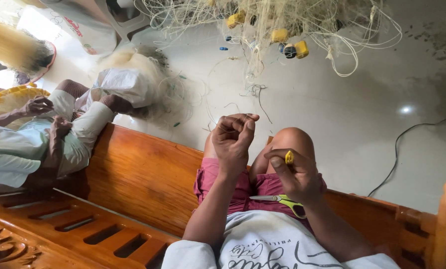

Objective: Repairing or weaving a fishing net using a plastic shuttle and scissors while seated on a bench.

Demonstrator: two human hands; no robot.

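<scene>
Scissors [283, 201] on lap, net [283, 25] beyond.

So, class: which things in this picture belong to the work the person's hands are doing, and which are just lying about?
In use:
left hand, pinched shut, seemingly on fine line
right hand holding a small yellow netting needle
fishing net with yellow floats

Lying about:
scissors on the lap
black cable on the floor
wooden bench
</scene>
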